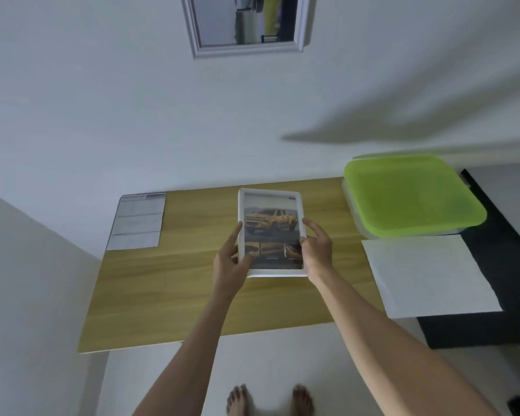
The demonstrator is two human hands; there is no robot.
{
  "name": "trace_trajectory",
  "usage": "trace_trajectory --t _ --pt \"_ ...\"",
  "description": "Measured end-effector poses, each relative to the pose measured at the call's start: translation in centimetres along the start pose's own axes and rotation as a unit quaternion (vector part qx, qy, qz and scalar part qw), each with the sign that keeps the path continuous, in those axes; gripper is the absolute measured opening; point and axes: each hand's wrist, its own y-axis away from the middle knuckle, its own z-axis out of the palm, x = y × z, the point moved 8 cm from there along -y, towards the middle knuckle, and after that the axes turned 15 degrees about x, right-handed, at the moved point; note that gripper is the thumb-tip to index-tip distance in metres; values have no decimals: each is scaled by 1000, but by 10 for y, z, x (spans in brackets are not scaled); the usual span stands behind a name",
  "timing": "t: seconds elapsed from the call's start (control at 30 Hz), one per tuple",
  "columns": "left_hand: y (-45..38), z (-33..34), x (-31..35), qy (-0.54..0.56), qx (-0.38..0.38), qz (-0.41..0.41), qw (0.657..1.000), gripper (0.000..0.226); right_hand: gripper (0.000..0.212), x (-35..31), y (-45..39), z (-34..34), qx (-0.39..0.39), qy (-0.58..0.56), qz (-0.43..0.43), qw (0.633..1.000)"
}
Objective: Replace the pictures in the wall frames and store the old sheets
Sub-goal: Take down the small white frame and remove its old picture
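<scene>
White frame (271,232) (yellow truck picture inside) held by both hands.

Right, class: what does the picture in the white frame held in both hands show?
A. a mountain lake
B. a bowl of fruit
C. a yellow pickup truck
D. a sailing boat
C: the white frame, gripped by the left hand and right hand, shows a yellow pickup truck.

Left of your left-hand fingers (237,235) the table (192,283) lies bare as far as the printed sheet (138,220) at its far corner. Right of your right-hand fingers (314,228) a narrow bare strip ends at the white paper (427,274) and the green-lidded box (412,196) beyond it.
</scene>
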Motion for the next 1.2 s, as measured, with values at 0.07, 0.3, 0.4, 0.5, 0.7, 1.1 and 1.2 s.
trace_trajectory --t 0.07,0.3,0.4,0.5,0.7,1.1,1.2 --pt "-1 -6 6 1 27 16 1000 72 53 -5 5 10 -8 23 -7 1000" --pt "-13 -9 43 -164 61 214 961 68 42 -102 46 70 -84 126 -261 953" --pt "-7 0 57 -219 58 271 936 72 44 -131 63 97 -113 155 -322 927" --pt "-1 6 57 -247 59 273 928 72 43 -142 76 111 -86 256 -411 871" --pt "6 14 54 -266 58 255 928 69 50 -145 68 116 -40 314 -424 849" --pt "-67 -27 45 -19 60 82 995 65 55 -161 18 68 -145 125 -283 940" --pt "-80 -22 37 116 -55 -61 990 70 53 -151 10 64 -176 57 -210 960"
